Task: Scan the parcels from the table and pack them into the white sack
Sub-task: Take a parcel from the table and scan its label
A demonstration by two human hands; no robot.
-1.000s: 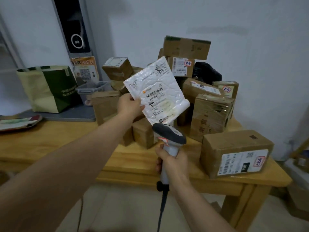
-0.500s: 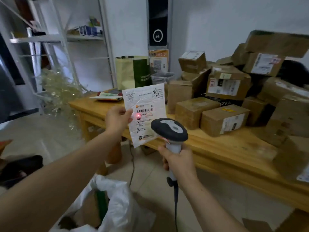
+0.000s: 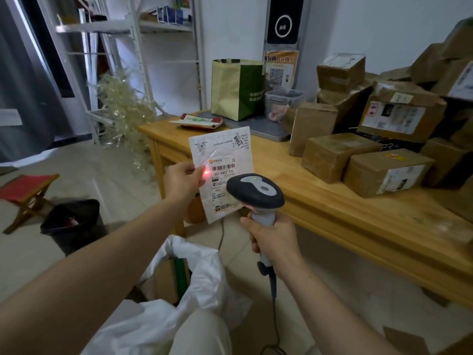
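Head view: one flat white parcel [image 3: 222, 172], crinkled plastic, printed label facing the camera, barcode across the middle, "7508" in bold near the top right corner, a red light spot just left of the barcode. Held in the air before the near edge of the wooden table [image 3: 358, 219], above the open white sack [image 3: 194, 272] on the floor. Long axis nearly upright, top leaning slightly left. Pinched at its left edge by the left hand [image 3: 183, 179], thumb on the front. One scanner [image 3: 256, 192], dark head with a grey top, overlapping the parcel's lower right corner, handle wrapped by the curled fingers of the right hand [image 3: 273, 239], cable hanging below. On the table, a pile of brown boxes [image 3: 335, 156]: three standing clear at the front, the rest too overlapped for a count. Also one green bag [image 3: 238, 89], at the table's far end.
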